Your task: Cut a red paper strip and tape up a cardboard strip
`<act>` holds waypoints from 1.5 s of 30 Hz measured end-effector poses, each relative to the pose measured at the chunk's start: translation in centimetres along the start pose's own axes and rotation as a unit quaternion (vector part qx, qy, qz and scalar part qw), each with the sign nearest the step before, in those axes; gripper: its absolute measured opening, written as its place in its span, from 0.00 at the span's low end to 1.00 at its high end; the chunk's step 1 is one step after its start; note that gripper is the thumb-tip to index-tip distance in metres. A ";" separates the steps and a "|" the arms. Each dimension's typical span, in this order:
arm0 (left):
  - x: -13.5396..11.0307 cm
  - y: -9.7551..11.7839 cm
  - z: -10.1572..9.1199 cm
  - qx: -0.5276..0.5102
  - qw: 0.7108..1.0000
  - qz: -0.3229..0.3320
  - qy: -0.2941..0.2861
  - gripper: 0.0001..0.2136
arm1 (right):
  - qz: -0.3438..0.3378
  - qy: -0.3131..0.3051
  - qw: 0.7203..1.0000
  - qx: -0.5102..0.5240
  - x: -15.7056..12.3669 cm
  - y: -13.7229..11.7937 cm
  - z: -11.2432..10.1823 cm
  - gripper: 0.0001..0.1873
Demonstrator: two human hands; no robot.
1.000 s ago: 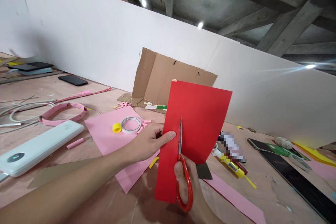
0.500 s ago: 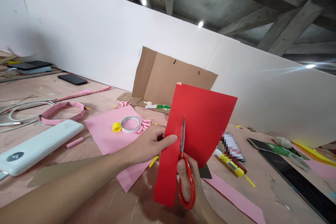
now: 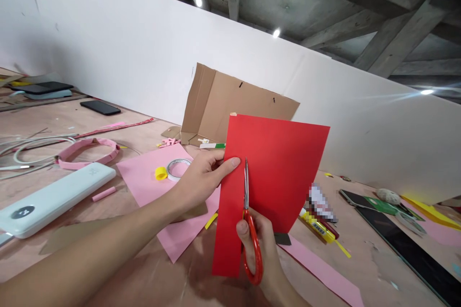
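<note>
A red card sheet [image 3: 273, 177] is held upright above the bench [image 3: 108, 120]; the left hand [image 3: 201, 182] pinches its left edge between its fingers; the right hand [image 3: 268, 261] has its fingers closed around red-handled scissors [image 3: 246, 187], the narrow blades lying upright along the sheet; folded cardboard [image 3: 237, 105] stands behind; pink paper [image 3: 144, 177] lies under the left hand, with a tape roll [image 3: 176, 169] on it.

No words can be read across the worktop from where I watch. At left, a white power bank [image 3: 54, 199] carries a faint logo [image 3: 94, 170] and a small white mark on its dark round display [image 3: 22, 212], both too small to read. At right, the label on a yellow tube [image 3: 317, 226] is blurred, and the packet [image 3: 320, 203] beside it is pixelated.
</note>
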State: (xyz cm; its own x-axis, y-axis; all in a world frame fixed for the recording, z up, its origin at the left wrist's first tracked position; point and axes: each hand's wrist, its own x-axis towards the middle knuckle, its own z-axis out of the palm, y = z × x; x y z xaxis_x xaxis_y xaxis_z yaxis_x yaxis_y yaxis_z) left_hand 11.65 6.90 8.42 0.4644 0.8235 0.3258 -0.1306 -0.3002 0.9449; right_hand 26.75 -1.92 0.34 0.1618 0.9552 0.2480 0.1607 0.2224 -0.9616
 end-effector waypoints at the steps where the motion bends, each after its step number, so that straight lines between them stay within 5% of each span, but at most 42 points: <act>1: 0.0 0.1 0.0 0.003 1.000 -0.003 -0.004 0.20 | 0.002 -0.003 1.000 0.002 0.0 -0.1 0.1 0.33; 15: -0.5 0.0 0.6 0.048 0.999 0.010 -0.016 0.19 | 0.031 -0.006 0.998 0.047 -0.6 -1.5 0.6 0.35; 26: -0.6 -0.4 0.7 0.031 0.999 0.008 -0.032 0.19 | 0.024 0.055 0.997 0.043 -0.9 -1.5 0.8 0.31; 31: -0.6 -0.3 0.8 0.008 0.999 -0.005 -0.042 0.20 | -0.018 -0.020 0.998 0.061 0.3 -1.8 0.3 0.30; 38: -0.6 -0.3 0.1 -0.012 0.998 -0.017 -0.061 0.20 | 0.011 -0.021 0.999 0.033 0.8 -2.3 0.3 0.35; 45: -0.2 -0.2 -0.2 0.001 1.000 -0.005 0.003 0.24 | 0.012 -0.012 1.000 0.014 0.7 -2.1 0.6 0.35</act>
State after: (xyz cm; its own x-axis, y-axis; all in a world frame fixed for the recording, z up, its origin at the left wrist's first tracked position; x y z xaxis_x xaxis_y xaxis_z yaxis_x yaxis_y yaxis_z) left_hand 11.37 6.91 8.20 0.4601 0.8292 0.3173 -0.1241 -0.2938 0.9478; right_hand 25.93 -1.58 2.51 0.1425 0.9643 0.2232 0.1299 0.2054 -0.9700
